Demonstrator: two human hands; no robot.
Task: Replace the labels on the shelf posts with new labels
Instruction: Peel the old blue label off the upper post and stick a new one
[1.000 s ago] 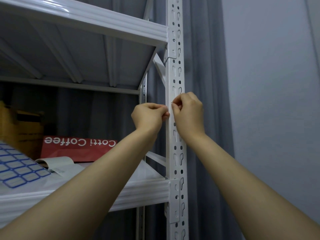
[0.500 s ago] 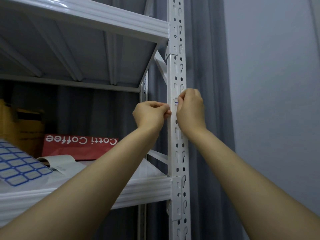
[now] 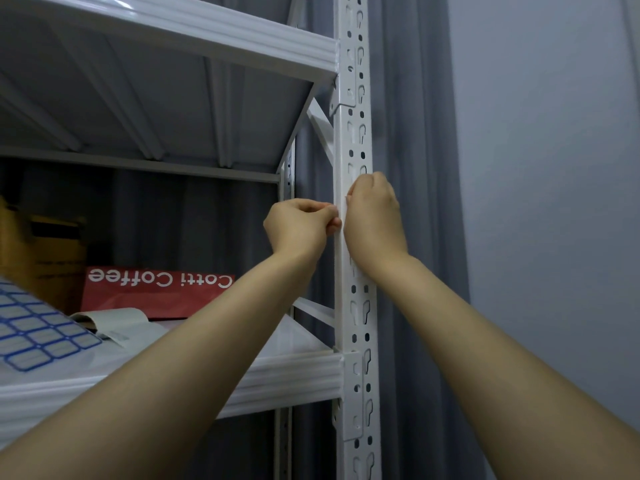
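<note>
Post [image 3: 354, 140] between curled left hand [image 3: 299, 228] and right hand [image 3: 374, 220], grips unclear, label now hidden.

Post [image 3: 354, 140]: white, slotted, upright.
Left hand [image 3: 300, 227]: curled, fingertips at post's left edge.
Right hand [image 3: 374, 220]: curled against post's front; contents hidden.
Label sheet [image 3: 34, 337]: blue-bordered, lower shelf [image 3: 291, 375], near left.

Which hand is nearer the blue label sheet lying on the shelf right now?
Left. The left hand is at the left edge of the shelf post, up and right of the label sheet. The right hand is on the post's front face, farther right.
</note>
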